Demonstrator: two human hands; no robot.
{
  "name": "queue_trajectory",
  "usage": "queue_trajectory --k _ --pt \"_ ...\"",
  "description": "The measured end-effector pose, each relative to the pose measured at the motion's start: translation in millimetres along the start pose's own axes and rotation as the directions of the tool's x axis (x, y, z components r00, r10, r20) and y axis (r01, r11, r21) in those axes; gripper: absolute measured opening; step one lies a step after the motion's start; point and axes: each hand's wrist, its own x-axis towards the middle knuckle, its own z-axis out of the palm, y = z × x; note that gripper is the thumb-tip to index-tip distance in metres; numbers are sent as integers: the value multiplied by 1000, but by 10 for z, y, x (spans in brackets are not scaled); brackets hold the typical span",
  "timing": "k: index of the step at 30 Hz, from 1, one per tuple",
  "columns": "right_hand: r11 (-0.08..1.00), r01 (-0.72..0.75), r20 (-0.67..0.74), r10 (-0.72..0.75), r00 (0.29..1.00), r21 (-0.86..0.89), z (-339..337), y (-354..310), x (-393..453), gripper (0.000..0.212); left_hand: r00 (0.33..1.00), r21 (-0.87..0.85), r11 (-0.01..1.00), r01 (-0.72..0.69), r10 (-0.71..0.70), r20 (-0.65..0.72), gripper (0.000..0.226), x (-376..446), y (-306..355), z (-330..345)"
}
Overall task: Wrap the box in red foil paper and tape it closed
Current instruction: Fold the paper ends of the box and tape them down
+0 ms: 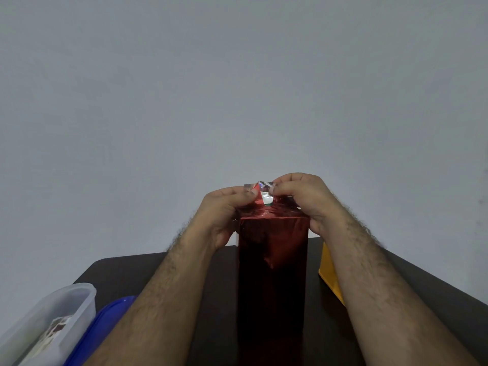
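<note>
At centre of dark table (148, 270): tall box (273, 273), upright, sheathed in red foil paper (273, 231); near face in shadow, creased toward the top. Upper end unfinished, loose flaps gathered there, silver underside showing at 12 o'clock of the top edge.

At 10 o'clock of the box top: left hand (224, 215), fingers curled, pinching a red foil flap between thumb and fingertips, palm against the box's upper left corner.

At 2 o'clock of the box top: right hand (303, 199), fingers curled, pinching the silver-backed flap, heel of hand resting on the upper right corner. Both forearms bare, running down to 5 and 7 o'clock of the frame.

At 3 o'clock of the box, partly behind the right forearm: yellow object (328, 273), kind not determinable.

At 8 o'clock, table edge: clear plastic container (52, 320), contents indistinct; just beside it, blue lid (105, 320).

Behind, 12 o'clock: plain grey wall (237, 88).
</note>
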Motion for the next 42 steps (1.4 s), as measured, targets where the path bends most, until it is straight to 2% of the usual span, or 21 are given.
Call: queue_trajectory --k 2,4,6,10,13,16,20,22,24,26,33,37,42 --pt "1000 18 65 -17 998 -18 -10 -31 -25 23 998 -7 999 -32 32 -49 9 -8 -7 20" --pt "998 51 91 -47 995 -43 3 -46 -42 31 993 3 997 -82 82 -82 12 -24 -16 47" --pt "994 91 60 -87 994 -65 30 -48 -48 26 985 25 991 -134 136 -103 18 -50 -14 70" --pt "969 199 6 -201 980 -148 47 -27 -32 13 961 110 963 -247 258 -97 16 -71 -1 62" --pt "951 234 -10 -241 970 -203 19 -14 -9 9 962 164 951 -260 270 -41 14 -85 17 65" --pt "951 233 -23 -243 970 -204 -3 -6 7 9 969 157 957 -243 248 -11 9 -119 46 98" --pt "964 229 17 -229 973 -134 -3 -34 -35 10 983 62 985 -160 165 -86 16 -85 43 111" --pt "968 223 41 -220 975 -110 5 -58 -55 10 986 15 991 -131 132 -100 6 -61 40 95" --pt "968 222 45 -218 975 -119 9 -63 -58 10 991 -5 994 -108 107 -85 17 -59 40 76" --pt "966 222 44 -218 975 -129 10 -59 -56 9 993 26 994 -103 104 -53 28 -62 50 52" --pt "972 202 32 -199 979 -123 9 -47 -49 9 976 192 958 -213 217 0 26 -64 99 21" --pt "980 155 95 -144 985 -128 -68 -116 -68 13 964 264 928 -262 266 23 22 -47 83 49" --pt "947 131 183 -79 980 -294 -302 -193 -78 26 954 324 899 -293 295 43 14 -37 76 76"
